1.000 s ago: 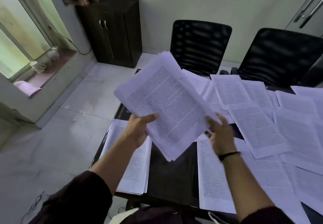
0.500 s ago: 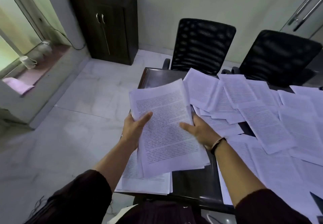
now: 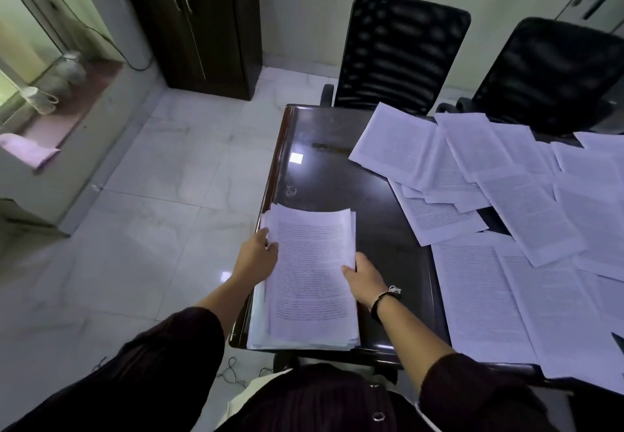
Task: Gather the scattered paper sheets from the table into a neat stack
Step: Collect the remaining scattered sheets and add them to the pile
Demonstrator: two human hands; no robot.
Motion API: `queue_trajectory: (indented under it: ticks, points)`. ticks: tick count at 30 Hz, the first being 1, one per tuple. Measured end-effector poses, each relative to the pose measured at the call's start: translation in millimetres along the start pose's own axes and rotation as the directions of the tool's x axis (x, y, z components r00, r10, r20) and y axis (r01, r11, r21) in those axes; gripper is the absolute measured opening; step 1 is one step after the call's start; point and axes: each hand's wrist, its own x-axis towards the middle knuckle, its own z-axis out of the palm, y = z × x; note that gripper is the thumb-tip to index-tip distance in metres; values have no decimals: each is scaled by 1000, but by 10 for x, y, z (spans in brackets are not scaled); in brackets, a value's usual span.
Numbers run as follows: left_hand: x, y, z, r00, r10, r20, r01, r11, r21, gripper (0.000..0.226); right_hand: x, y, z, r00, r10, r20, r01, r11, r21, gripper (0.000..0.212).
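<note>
Paper stack [image 3: 312, 279]: printed sheets, lying flat at the near left corner of the dark table [image 3: 337, 168], its left edge level with or slightly over the table edge. Edges uneven; lower sheets show past the top one at the left and bottom. Judged light, limp and slick sheet on sheet, so likely to fan out or slide if pushed from one side only; best held by the two long edges at once, squeezed inward, then tapped square.

Loose sheets [image 3: 506, 195]: many, overlapping, spread over the right half of the table, well apart from the stack. Not yet gathered.

Left hand [image 3: 258, 256]: part open, fingers extended, fingertips touching the stack's left edge near the top. Pressing rather than gripping, as far as can be seen.

Right hand [image 3: 366, 279]: part open, thumb and fingers against the stack's right edge at mid-length. Whether fingers curl under the sheets cannot be told.
</note>
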Motion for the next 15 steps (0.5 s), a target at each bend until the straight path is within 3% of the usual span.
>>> queue_trajectory:
  ticks: [1, 3, 7, 10, 15]
  points:
    - [14, -52, 9, 1000, -16, 11, 15, 998, 56, 20, 5, 39, 40, 1000, 3, 0, -3, 998, -68, 26]
    - [-1, -68, 22, 1000, -24, 15, 21, 985, 169, 22, 16, 85, 28, 997, -19, -72, 9, 990, -139, 20]
    - [-89, 123, 101, 964, 249, -97, -201, 913, 355, 60, -12, 143, -257, 977, -79, -198, 48, 987, -156, 39]
    - [-132, 498, 299, 921, 386, -51, -361, 895, 261, 54, -37, 280, -633, 967, -48, -251, 16, 992, -127, 42]
    - [-268, 1201, 963, 894, 435, 105, -442, 895, 57, 41, -145, 757, -1386, 912, 69, -404, -97, 994, -50, 40]
